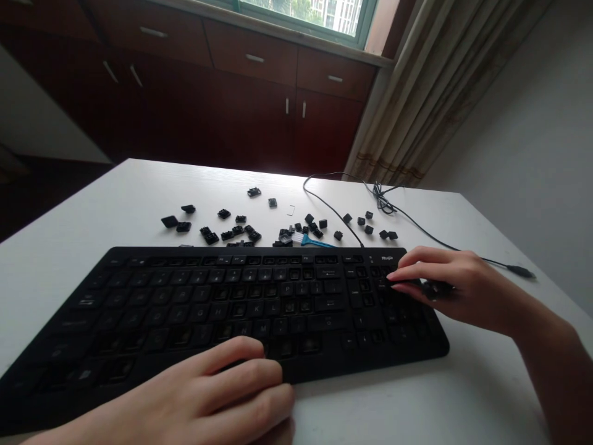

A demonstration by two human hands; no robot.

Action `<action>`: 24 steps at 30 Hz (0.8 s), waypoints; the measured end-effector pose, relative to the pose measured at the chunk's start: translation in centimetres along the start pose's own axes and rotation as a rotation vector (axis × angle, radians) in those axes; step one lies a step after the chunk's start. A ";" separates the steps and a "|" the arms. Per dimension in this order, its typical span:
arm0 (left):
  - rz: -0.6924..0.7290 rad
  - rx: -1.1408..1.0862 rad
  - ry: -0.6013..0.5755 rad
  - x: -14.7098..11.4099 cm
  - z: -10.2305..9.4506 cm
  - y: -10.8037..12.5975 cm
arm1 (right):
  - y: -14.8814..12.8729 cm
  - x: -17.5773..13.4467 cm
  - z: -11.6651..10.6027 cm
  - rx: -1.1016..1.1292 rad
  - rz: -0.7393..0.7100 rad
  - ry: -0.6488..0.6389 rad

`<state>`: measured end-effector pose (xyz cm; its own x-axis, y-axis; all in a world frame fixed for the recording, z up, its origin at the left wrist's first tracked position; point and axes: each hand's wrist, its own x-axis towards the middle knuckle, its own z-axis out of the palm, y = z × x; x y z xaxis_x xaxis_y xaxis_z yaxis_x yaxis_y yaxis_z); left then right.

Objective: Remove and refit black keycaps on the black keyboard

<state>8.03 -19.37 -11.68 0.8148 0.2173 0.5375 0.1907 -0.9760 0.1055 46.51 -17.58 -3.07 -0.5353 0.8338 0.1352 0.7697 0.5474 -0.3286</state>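
left hand [208, 395]: we have it lying flat on the near front edge of the keyboard [222, 309], fingers loose, gripping nothing.
keyboard: black, lies across the white counter [69, 247] right in front of us; many caps are off, mostly on the left half.
loose keycaps [231, 232]: scattered on the counter just behind the keyboard, in a band from left to centre-right.
brush [315, 241]: small, blue handle, lies among the keycaps behind the keyboard's middle.
cable [417, 222]: runs from the keyboard's back edge, bundled near the curtain, plug end lies far right.
right hand [454, 287]: we rest it on the numpad end, fingers curled around a small dark piece; we cannot tell what it is.
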 end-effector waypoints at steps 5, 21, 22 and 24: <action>-0.004 0.033 0.017 -0.2 0.0 -0.2 | 0.4 0.0 0.1 0.032 0.053 -0.015; -0.021 0.028 -0.050 1.6 -2.3 -0.7 | -1.8 1.0 1.2 0.259 0.108 -0.055; -0.007 0.028 -0.085 1.9 -2.7 -0.9 | -1.9 1.1 1.2 0.259 0.113 -0.055; -0.009 0.066 -0.114 2.6 -3.5 -1.3 | -1.9 1.1 1.2 0.250 0.126 -0.054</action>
<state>7.99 -17.60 -7.54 0.8691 0.2300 0.4379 0.2305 -0.9716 0.0529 44.05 -17.79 -3.38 -0.4636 0.8855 0.0308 0.7252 0.3991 -0.5610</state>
